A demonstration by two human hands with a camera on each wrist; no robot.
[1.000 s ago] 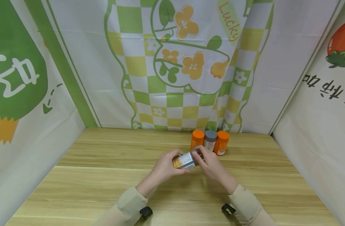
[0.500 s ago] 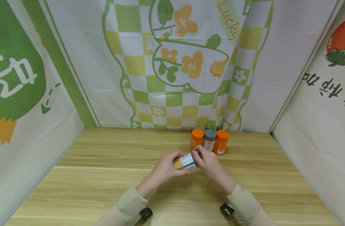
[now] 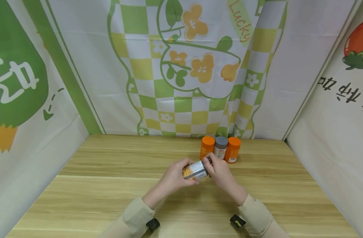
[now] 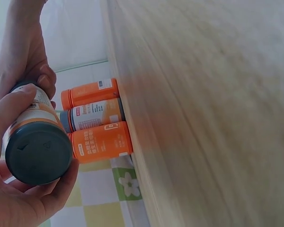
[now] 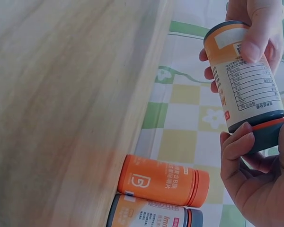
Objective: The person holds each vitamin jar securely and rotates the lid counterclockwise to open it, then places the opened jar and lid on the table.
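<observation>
My left hand (image 3: pixel 172 176) grips a supplement bottle (image 3: pixel 194 170) above the table, its fingers and thumb wrapped around the body. The bottle lies tilted, its dark base toward the left and its top toward my right hand (image 3: pixel 220 172). A white and orange label with a printed table shows in the right wrist view. There, the fingers of my right hand hold the dark grey cap (image 5: pixel 262 138). An orange band shows between cap and body, and the cap sits at a slight angle to the bottle. In the left wrist view, the round base (image 4: pixel 38 153) faces the camera.
Three bottles stand in a row near the table's back edge: an orange one (image 3: pixel 207 147), a grey-capped one (image 3: pixel 221 147) and another orange one (image 3: pixel 233 150). The wooden table (image 3: pixel 116 191) meets a patterned cloth (image 3: pixel 184 109) behind, with printed cloth walls at both sides.
My right hand and wrist have shifted slightly to the left, its fingers turning a little at the cap. My left hand keeps its grip with hardly any movement. The standing bottles stay put.
</observation>
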